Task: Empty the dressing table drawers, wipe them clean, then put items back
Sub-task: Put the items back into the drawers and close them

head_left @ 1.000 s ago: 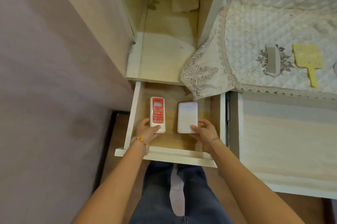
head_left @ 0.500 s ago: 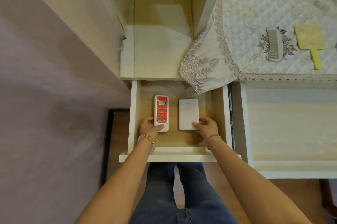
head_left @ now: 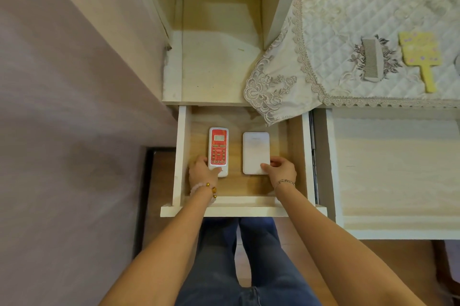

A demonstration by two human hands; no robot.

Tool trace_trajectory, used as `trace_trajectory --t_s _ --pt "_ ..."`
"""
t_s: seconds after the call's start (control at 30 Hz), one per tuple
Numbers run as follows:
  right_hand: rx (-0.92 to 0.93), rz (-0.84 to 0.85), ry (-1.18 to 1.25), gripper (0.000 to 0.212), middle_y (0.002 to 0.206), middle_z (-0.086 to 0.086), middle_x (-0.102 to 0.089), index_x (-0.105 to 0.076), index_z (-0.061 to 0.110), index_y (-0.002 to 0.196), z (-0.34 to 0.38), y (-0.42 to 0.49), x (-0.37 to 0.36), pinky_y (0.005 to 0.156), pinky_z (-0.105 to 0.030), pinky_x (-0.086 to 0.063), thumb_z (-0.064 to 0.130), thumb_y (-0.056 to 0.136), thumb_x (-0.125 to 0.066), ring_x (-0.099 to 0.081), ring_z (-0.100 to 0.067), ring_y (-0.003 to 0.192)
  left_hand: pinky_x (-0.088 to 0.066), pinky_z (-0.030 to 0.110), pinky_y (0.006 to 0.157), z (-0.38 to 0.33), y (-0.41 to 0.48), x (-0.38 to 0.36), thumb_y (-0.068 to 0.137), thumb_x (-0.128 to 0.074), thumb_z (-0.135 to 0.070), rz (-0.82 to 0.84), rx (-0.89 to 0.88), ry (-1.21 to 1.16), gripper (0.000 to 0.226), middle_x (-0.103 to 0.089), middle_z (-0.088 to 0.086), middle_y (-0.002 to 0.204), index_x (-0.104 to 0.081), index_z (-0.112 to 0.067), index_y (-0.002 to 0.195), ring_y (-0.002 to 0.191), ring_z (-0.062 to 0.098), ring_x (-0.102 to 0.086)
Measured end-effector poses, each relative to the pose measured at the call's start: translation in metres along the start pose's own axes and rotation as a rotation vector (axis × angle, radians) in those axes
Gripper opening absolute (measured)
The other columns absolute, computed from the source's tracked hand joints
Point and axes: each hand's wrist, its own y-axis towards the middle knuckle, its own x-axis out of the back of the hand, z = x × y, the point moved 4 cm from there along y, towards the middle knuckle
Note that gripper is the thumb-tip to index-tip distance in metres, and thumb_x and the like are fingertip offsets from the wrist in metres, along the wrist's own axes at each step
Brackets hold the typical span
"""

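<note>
Wooden floor and blue-jeaned legs lie below an open drawer (head_left: 242, 208) of a dressing table.
Inside it, the left hand (head_left: 202, 173) grips the near end of a red remote (head_left: 218, 150), while the right hand (head_left: 282, 170) pinches a white box (head_left: 256, 150) lying beside it; farther off, a comb (head_left: 371, 59) and yellow brush (head_left: 422, 55) rest on a lace cloth (head_left: 336, 22).

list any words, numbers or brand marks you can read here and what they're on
None can be read.
Red remote in the left hand: a small display and button marks, too blurred to read.
White box under the right hand: a faint line of print near its far edge, too small to read.
Yellow hand mirror: only flower decoration, no text.
</note>
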Motion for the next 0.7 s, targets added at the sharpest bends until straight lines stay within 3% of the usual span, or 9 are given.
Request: trace_trajectory --t_s 0.13,0.3,0.43,0.53,0.7 --pt "0.011 -0.012 -0.015 0.026 0.091 0.001 -0.062 -0.064 0.012 0.109 0.001 0.001 0.003 0.084 -0.031 -0.049 0.013 0.083 -0.067 -0.060 -0.020 0.091 -0.052 0.043 0.086 -0.002 -0.001 0.002 0.081 -0.072 -0.023 0.004 -0.046 0.096 0.034 -0.062 0.007 0.113 -0.055 -0.014 0.109 0.104 0.027 -0.059" --pt "0.132 0.023 -0.110 0.032 0.111 -0.004 -0.064 -0.059 0.014 0.118 0.016 -0.005 0.011 0.086 -0.031 -0.048 0.017 0.086 -0.064 -0.059 -0.020 0.100 -0.053 0.041 0.085 -0.010 -0.008 0.009 0.084 -0.068 -0.027 0.001 -0.143 0.180 0.037 -0.060 0.006 0.116 -0.051 -0.015 0.115 0.104 0.025 -0.060" --pt "0.444 0.021 -0.323 0.043 0.123 -0.004 -0.055 -0.050 0.016 0.128 0.045 -0.022 0.028 0.093 -0.032 -0.045 0.022 0.087 -0.062 -0.054 -0.020 0.111 -0.049 0.034 0.080 -0.029 -0.026 0.030 0.089 -0.060 -0.033 -0.056 -0.392 0.341 0.040 -0.058 0.003 0.118 -0.050 -0.015 0.123 0.105 0.021 -0.058" --pt "0.710 -0.076 -0.466 0.048 0.131 -0.008 -0.051 -0.047 0.013 0.131 0.066 -0.041 0.052 0.102 -0.031 -0.037 0.019 0.086 -0.062 -0.047 -0.022 0.121 -0.046 0.032 0.083 -0.051 -0.047 0.056 0.089 -0.059 -0.034 -0.185 -0.632 0.479 0.041 -0.059 0.004 0.118 -0.051 -0.015 0.124 0.107 0.020 -0.055" --pt "0.917 -0.266 -0.522 0.053 0.135 -0.012 -0.050 -0.046 0.007 0.133 0.087 -0.069 0.098 0.107 -0.033 -0.031 0.024 0.087 -0.063 -0.044 -0.027 0.126 -0.045 0.043 0.093 -0.089 -0.071 0.087 0.076 -0.076 -0.024 -0.390 -0.988 0.652 0.051 -0.064 0.015 0.116 -0.059 -0.003 0.119 0.108 0.032 -0.060"
